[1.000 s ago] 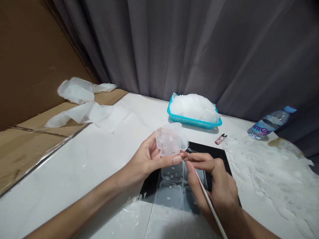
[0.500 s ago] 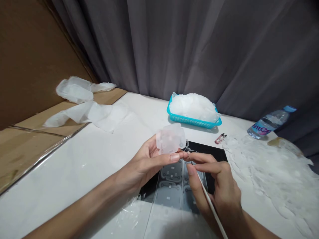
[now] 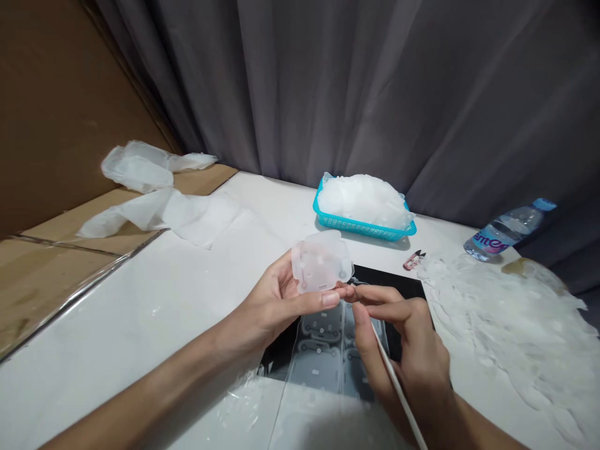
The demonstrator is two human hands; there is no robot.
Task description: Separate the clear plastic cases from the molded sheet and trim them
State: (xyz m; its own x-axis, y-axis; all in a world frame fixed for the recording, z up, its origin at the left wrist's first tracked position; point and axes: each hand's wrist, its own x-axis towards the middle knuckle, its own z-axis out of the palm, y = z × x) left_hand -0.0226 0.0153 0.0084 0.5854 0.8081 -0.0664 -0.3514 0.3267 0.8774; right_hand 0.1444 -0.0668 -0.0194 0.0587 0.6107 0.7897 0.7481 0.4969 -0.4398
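Observation:
Between the thumb and fingers of my left hand (image 3: 300, 290) is a translucent, rounded-square silicone piece (image 3: 323, 262), tilted up towards me. My right hand (image 3: 405, 344) pinches a thin white-handled tool (image 3: 394, 378); its fine tip meets the lower right edge of the piece, near my left fingertips, and the exact contact is hidden. Below both hands a translucent sheet of moulded rounded squares (image 3: 316, 369) lies over a black mat (image 3: 407, 284) and reaches onto the white table towards me.
A turquoise basket (image 3: 365, 228) heaped with white translucent pieces stands behind. Small pink nippers (image 3: 413, 260), a water bottle (image 3: 506, 231) and a pile of clear scraps (image 3: 525, 331) lie to the right. Crumpled translucent sheets (image 3: 187, 215) rest on cardboard (image 3: 60, 262) at left.
The silicone piece has tipped slightly in my left hand, and my right fingers have shifted a little with the tool. Both hands keep their holds.

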